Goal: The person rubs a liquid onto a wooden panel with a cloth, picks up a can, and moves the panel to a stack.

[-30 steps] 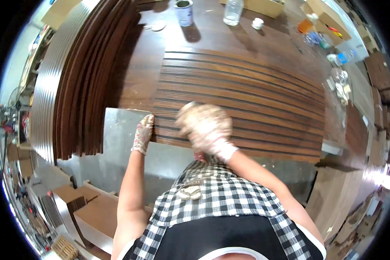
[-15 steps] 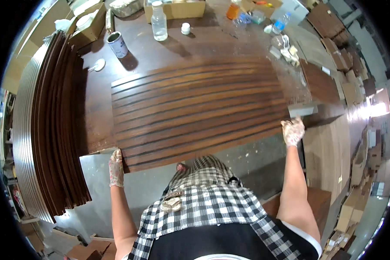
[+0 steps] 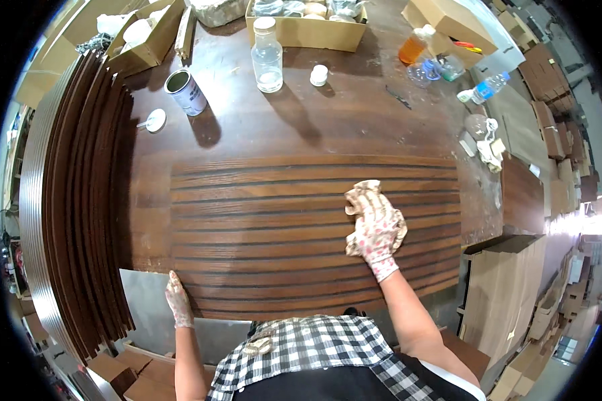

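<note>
A brown wooden panel with dark parallel grooves lies flat on the table before me. My right hand, in a stained patterned glove, presses a crumpled, brown-stained rag onto the panel, right of its middle. Rag edges stick out beyond the fingers on both sides. At the near left corner, my left hand, gloved as well, grips the panel's edge; part of its fingers is hidden.
Many similar panels stand stacked on edge at the left. Across the table are an open can, a white lid, a glass bottle, a white cap, a cardboard box and a water bottle.
My right hand has left the panel's near right corner and now presses a rag on its surface. The panel lies straighter in view. My left hand stays at the near left corner.
</note>
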Demonstrator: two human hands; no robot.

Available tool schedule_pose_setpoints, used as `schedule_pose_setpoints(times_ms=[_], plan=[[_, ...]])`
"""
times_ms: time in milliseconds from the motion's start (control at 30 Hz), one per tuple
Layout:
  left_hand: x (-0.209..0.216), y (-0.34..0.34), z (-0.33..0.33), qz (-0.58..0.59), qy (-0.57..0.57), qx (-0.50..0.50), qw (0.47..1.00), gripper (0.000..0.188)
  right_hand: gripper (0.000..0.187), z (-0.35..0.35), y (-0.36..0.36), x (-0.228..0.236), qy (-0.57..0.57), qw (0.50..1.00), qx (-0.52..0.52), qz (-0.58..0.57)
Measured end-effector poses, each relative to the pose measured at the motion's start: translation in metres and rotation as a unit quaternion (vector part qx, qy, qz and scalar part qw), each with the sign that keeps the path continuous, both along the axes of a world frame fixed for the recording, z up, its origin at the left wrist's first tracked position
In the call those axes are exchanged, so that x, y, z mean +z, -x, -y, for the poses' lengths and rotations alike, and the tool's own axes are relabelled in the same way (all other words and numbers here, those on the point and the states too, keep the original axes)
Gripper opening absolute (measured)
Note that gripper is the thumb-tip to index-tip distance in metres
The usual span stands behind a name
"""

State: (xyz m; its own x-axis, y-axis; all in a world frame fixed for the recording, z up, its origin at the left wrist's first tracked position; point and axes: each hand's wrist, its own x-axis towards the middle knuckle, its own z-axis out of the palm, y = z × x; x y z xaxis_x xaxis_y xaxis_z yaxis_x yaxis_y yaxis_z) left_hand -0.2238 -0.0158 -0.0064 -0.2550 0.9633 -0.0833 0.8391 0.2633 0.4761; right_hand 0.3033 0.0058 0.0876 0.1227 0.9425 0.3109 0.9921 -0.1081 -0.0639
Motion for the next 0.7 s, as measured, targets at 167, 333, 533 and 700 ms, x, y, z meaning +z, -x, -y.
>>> schedule_pose_setpoints(times_ms=[167, 333, 533, 700], plan=[[0.047, -0.022, 0.017, 0.152, 0.037, 0.162, 0.974, 0.051, 0.054, 0.010, 0.036, 0.030, 0.037, 0.996, 0.057, -0.063], [0.071, -0.023, 0.022, 0.048, 0.067, 0.130, 0.988, 0.052, 0.046, 0.012, 0.037, 0.039, 0.017, 0.995, 0.074, -0.062], [0.058, -0.041, 0.017, 0.078, 0.053, 0.145, 0.985, 0.047, 0.050, 0.025, -0.039, 0.072, 0.001, 0.921, -0.096, -0.377], [0.072, -0.047, 0.022, 0.055, 0.026, 0.139, 0.988, 0.043, 0.052, 0.168, -0.169, 0.026, -0.184, 0.749, -0.162, -0.616]])
